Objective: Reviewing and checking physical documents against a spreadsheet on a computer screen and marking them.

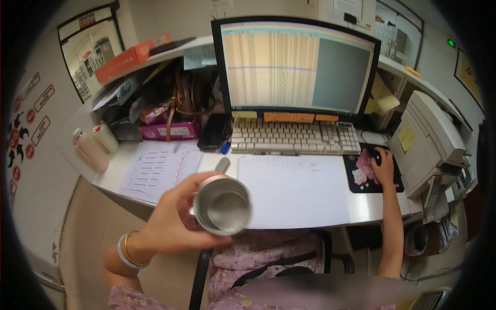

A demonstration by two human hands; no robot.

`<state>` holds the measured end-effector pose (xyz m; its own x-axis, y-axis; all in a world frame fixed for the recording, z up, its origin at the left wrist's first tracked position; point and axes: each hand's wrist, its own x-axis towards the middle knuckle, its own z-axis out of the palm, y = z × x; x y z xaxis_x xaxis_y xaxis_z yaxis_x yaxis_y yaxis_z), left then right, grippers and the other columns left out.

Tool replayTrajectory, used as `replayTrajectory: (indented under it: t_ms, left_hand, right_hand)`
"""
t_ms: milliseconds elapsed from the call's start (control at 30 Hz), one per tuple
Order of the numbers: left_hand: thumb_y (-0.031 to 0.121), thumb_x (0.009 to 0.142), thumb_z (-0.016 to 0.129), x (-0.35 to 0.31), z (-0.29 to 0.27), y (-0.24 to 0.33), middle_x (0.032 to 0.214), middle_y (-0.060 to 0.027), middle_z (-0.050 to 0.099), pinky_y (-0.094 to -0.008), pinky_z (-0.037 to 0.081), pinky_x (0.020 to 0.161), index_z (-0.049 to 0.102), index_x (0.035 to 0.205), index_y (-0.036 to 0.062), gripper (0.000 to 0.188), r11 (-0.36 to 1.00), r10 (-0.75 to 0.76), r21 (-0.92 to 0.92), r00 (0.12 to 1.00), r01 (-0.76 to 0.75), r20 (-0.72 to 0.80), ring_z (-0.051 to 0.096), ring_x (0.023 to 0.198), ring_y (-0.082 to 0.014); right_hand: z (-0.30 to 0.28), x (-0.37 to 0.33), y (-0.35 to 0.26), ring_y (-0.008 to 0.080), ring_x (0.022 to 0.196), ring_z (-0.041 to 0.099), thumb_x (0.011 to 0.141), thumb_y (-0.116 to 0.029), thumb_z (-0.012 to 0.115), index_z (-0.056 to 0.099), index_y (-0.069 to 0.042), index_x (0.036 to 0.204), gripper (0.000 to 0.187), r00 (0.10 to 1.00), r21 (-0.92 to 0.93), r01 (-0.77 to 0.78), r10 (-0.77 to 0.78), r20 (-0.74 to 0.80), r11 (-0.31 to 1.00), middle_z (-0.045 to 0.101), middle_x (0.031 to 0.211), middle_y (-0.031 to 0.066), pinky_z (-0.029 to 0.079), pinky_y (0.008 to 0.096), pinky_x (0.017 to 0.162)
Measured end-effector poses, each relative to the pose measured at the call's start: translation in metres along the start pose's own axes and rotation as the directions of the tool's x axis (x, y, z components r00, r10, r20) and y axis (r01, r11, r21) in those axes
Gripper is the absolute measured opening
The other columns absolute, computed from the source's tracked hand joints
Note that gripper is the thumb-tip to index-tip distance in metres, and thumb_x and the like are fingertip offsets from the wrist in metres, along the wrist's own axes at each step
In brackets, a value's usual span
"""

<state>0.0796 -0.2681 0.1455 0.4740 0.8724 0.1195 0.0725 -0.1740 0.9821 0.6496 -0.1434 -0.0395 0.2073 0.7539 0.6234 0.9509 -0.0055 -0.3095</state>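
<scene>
My left hand (168,222) is wrapped round a steel cup (223,207), raised in front of the desk's near edge with its mouth facing me. Its inside looks bare metal, slightly blurred. On the right, my right hand (384,168) rests over a dark computer mouse (378,156), which the fingers partly cover. Under it lies a black mouse pad (356,178) with a pink and white picture. A white paper sheet (297,191) lies flat between my hands, just beyond the cup. The off-white keyboard (292,138) sits behind that sheet.
A monitor (297,70) with a table on screen stands behind the keyboard. Written papers (155,170), a pink bottle (90,150) and a cream bottle (106,137) are at left. A black phone (213,133) lies beside a purple box (170,131). A printer (431,142) stands at right.
</scene>
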Motion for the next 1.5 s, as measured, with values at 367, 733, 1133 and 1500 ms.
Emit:
replayTrajectory:
  t_ms: [367,733,1133,1500]
  left_hand:
    - [0.004,0.062,0.084,-0.03,-0.052,-0.082,0.126,-0.0074,0.058,-0.035,0.042,0.099,0.052,0.13,0.0061,0.075,0.866,0.284,0.501,0.839,-0.016,-0.464,0.052,0.115,-0.0214]
    - [0.009,0.068,0.082,-0.069,-0.108,-0.105,0.124,-0.0075,0.059,-0.027,0.051,0.08,0.057,0.127,0.0068,0.065,0.742,0.417,0.664,0.712,0.092,-0.565,0.055,0.103,-0.0186]
    - [0.022,0.073,0.078,-0.125,-0.479,-0.049,0.108,-0.0063,0.068,-0.039,0.049,0.089,0.06,0.12,0.0068,0.052,0.482,0.424,0.264,0.04,0.835,-0.905,0.064,0.1,-0.0241]
    - [0.012,0.092,0.05,-0.096,-0.598,-0.062,0.116,-0.0114,0.064,-0.0387,0.048,0.09,0.063,0.118,0.0119,0.028,-0.504,0.592,0.427,0.66,0.751,-0.462,0.059,0.108,-0.0326]
  right_hand:
    - [-0.002,-0.002,0.01,0.0395,0.114,0.053,0.084,-0.017,0.065,0.057,-0.013,0.126,0.043,0.996,-0.023,-0.031,0.033,0.079,0.999,0.052,0.124,0.0212,0.044,0.0405,0.098]
    - [0.014,0.002,0.064,0.0378,0.12,0.049,0.088,-0.013,0.061,0.053,-0.011,0.132,0.045,0.995,-0.003,0.043,-0.043,0.089,0.999,0.05,0.129,0.0208,0.038,0.041,0.104]
    - [0.012,0.001,0.065,0.0358,0.126,0.046,0.091,-0.014,0.057,0.05,-0.01,0.135,0.045,0.987,-0.075,0.052,-0.04,0.156,0.996,0.048,0.135,0.0185,0.035,0.0401,0.107]
    - [-0.016,-0.005,0.003,0.0364,0.124,0.048,0.082,-0.012,0.066,0.055,-0.007,0.127,0.047,0.994,-0.093,0.011,-0.001,0.109,0.996,0.052,0.131,0.0182,0.037,0.041,0.107]
